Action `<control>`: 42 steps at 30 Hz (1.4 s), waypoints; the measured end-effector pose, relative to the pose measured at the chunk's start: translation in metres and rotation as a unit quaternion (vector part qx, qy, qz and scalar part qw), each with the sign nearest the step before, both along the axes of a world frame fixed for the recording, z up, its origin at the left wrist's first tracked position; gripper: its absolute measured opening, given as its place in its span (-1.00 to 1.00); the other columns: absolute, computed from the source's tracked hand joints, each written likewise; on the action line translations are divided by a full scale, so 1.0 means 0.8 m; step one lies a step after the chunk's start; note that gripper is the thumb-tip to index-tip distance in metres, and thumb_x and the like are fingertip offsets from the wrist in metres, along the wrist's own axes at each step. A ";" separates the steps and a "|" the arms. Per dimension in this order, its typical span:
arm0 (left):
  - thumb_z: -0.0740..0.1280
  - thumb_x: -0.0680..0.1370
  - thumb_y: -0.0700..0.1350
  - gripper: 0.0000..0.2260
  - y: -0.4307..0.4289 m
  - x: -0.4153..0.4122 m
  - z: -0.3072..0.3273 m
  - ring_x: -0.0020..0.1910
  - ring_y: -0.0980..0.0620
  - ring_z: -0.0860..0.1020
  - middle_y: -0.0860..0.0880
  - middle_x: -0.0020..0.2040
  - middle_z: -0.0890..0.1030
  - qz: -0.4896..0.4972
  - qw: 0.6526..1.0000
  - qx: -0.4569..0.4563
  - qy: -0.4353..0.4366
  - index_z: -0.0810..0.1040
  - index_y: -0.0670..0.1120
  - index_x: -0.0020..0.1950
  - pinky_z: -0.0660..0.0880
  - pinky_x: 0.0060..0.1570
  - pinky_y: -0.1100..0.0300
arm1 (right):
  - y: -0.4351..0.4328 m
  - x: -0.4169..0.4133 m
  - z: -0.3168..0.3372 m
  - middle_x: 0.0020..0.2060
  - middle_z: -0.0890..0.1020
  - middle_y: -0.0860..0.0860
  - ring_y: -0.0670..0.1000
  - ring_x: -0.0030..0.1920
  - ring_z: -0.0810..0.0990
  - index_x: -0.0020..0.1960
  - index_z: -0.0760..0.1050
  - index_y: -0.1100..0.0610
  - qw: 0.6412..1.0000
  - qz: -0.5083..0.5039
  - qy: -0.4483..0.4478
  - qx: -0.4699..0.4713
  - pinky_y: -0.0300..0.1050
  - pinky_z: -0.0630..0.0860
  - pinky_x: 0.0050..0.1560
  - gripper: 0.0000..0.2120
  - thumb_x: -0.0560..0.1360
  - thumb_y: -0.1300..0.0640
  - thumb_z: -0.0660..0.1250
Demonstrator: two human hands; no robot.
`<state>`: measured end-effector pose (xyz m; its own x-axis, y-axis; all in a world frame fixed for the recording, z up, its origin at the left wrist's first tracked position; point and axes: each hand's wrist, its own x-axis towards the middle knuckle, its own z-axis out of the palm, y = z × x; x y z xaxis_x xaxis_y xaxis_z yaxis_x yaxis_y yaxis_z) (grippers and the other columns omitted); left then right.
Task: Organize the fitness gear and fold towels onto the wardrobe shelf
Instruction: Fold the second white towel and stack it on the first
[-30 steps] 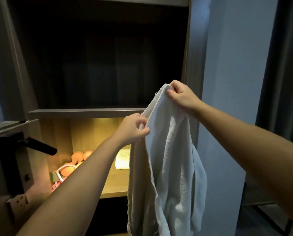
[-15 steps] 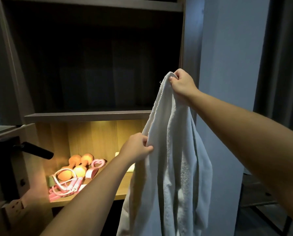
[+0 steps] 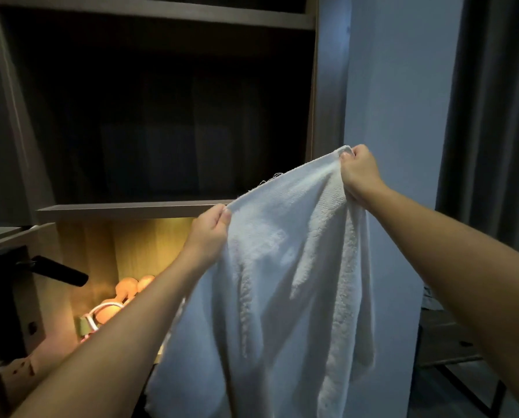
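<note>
A white towel [image 3: 285, 282] hangs in the air in front of the wardrobe, its top edge stretched between both hands. My left hand [image 3: 208, 233] pinches the lower left end of that edge. My right hand [image 3: 357, 173] grips the upper right corner, higher up. The cloth drops in loose folds below and hides the right part of the lit wooden shelf [image 3: 161, 248]. On that shelf, behind my left forearm, lie orange dumbbells [image 3: 131, 286] and a pink skipping rope [image 3: 103, 310], partly hidden.
A dark shelf [image 3: 125, 210] sits above the lit one, with a deep unlit compartment over it. An open door with a black lever handle [image 3: 59, 271] stands at the left. A pale wall and dark curtain [image 3: 493, 116] are on the right.
My hands have drawn apart, spreading the towel's top edge from a bunched vertical hang into a slanted line. My left hand slid outward to the left along the edge.
</note>
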<state>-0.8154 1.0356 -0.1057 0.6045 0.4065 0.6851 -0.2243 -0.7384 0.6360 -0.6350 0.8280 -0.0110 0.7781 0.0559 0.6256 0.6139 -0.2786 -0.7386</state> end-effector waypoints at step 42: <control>0.31 0.55 -0.10 -0.73 -0.041 -0.140 -0.337 0.04 0.23 0.49 0.20 0.08 0.52 -0.085 0.898 -0.100 0.419 0.46 0.22 0.17 0.53 0.12 0.06 | 0.039 -0.197 -0.483 -0.01 0.60 -0.23 -0.21 0.01 0.55 0.19 0.50 -0.16 0.823 0.413 0.222 -0.319 -0.17 0.54 0.03 -0.75 0.57 0.10 0.25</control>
<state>-0.9277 1.0024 -0.3751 0.9392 0.3234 -0.1158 0.2959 -0.5906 0.7507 -0.7928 0.8593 -0.3970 0.4537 0.8881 -0.0733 0.4971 -0.3205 -0.8064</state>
